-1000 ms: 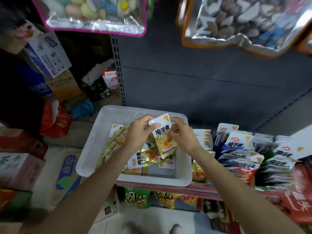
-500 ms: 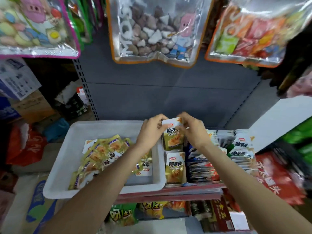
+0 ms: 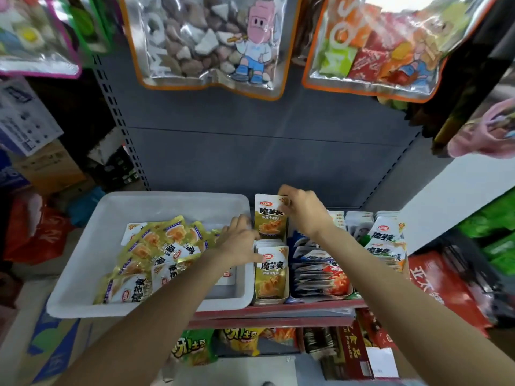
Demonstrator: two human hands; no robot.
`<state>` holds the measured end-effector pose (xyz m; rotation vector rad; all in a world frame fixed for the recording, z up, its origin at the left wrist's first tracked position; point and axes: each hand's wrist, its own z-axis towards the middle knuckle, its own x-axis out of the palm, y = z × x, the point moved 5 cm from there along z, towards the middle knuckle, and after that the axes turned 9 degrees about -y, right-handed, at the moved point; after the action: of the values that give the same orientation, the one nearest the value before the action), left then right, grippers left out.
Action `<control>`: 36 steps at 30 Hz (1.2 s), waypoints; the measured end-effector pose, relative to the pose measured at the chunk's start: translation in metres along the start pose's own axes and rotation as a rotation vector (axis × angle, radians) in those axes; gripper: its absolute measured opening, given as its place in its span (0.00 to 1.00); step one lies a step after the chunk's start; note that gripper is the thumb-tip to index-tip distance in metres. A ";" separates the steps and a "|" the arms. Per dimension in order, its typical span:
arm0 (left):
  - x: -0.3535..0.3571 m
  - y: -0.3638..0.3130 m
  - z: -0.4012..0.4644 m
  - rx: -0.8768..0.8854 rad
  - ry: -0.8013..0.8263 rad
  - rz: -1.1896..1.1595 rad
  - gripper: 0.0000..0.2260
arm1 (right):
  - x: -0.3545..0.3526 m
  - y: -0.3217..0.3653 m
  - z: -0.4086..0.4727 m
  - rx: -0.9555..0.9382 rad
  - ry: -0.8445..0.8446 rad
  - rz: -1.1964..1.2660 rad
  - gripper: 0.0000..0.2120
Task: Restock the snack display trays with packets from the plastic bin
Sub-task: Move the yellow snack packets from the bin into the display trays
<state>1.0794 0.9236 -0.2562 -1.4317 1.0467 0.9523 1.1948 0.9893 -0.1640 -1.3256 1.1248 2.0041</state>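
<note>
Whereas both hands gripped it over the white plastic bin (image 3: 92, 246) a second ago, we find the yellow packet (image 3: 269, 215) now upright behind the tray row (image 3: 271, 274), right hand (image 3: 302, 210) pinching its corner; left hand (image 3: 241, 243) spread, steadying the row; restocking advances.

premises: a small retail shop, snack aisle. evidence: grey metal shelving back panel (image 3: 250, 151) with a perforated upright (image 3: 122, 129); large clear hanging sweet bags (image 3: 211, 40) displayed above; a red-edged shelf (image 3: 278, 306) carrying packets filed upright in display trays (image 3: 320, 271); more packaged goods on the lower shelf (image 3: 245, 344); stacked cardboard cartons (image 3: 47, 168) to the left, consistent with stock storage.
</note>
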 end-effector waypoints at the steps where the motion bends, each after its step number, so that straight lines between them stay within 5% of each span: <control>1: 0.000 -0.001 0.001 0.001 -0.011 -0.007 0.26 | 0.000 0.001 0.001 -0.012 0.003 -0.032 0.06; 8: 0.004 0.010 -0.011 -0.025 -0.044 -0.302 0.18 | 0.012 0.004 0.007 -0.165 0.087 -0.333 0.22; 15: 0.001 0.015 -0.017 -0.023 -0.019 -0.429 0.18 | 0.042 0.008 0.000 -0.227 0.258 -0.607 0.14; 19: -0.007 0.022 -0.021 -0.043 -0.052 -0.532 0.18 | 0.037 0.017 0.002 -0.240 0.208 -0.448 0.15; 25: -0.020 0.070 -0.037 -0.284 -0.332 -0.721 0.10 | 0.068 0.050 -0.006 -0.060 0.217 0.152 0.14; 29: -0.010 0.124 -0.055 -0.386 -0.345 -0.515 0.12 | 0.111 0.081 -0.017 -0.005 0.283 0.261 0.14; 36: 0.039 0.193 -0.081 -0.378 -0.010 -0.138 0.33 | 0.205 0.094 -0.026 0.091 0.524 0.044 0.27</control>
<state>0.9069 0.8307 -0.3411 -1.7809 0.7739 1.0936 1.0525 0.9072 -0.3202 -1.8498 1.4590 1.6494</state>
